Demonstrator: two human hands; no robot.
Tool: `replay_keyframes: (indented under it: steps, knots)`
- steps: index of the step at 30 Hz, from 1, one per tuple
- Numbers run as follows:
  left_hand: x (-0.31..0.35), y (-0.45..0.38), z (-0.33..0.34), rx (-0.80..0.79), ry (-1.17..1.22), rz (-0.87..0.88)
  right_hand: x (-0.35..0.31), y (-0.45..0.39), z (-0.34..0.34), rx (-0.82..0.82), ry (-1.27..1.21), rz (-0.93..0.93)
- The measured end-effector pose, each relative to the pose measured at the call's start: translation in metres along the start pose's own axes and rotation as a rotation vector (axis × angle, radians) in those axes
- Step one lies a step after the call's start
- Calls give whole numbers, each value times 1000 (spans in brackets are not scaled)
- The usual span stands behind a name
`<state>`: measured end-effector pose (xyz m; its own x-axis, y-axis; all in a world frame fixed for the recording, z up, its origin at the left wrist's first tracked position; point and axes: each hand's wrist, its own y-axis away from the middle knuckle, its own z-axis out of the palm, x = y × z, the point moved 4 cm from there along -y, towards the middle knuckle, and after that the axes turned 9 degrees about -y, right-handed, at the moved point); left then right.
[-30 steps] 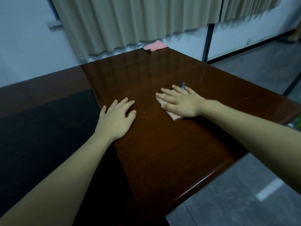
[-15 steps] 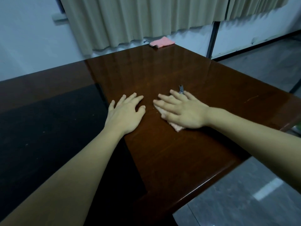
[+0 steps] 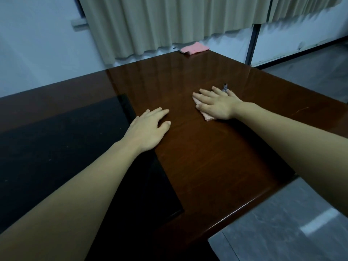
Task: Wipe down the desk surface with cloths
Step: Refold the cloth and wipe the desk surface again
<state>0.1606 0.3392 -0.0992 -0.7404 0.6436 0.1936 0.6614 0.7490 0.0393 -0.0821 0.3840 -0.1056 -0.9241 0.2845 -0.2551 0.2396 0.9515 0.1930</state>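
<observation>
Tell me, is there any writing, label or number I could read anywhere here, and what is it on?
None can be read.
The small patterned tag poking out by the right hand, above the cloth: too small and blurred to read.
The far pink cloth, the desk and the curtain: no text shows.

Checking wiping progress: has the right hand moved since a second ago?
Yes. The right hand with its cloth slid rightwards, away from the black inlay.
</observation>
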Motion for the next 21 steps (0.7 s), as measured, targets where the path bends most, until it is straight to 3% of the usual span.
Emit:
replay_keyframes:
  steps: [5, 14, 21]
  knots:
    - [-36, 13, -7, 22, -59, -53, -12, 7, 5, 5, 27, -22]
    - [-54, 18, 2, 66, -70, -93, -63, 71, 33, -59, 79, -334]
    - [-57, 19, 3, 82, -69, -93, -50, 19, 17, -39, 60, -211]
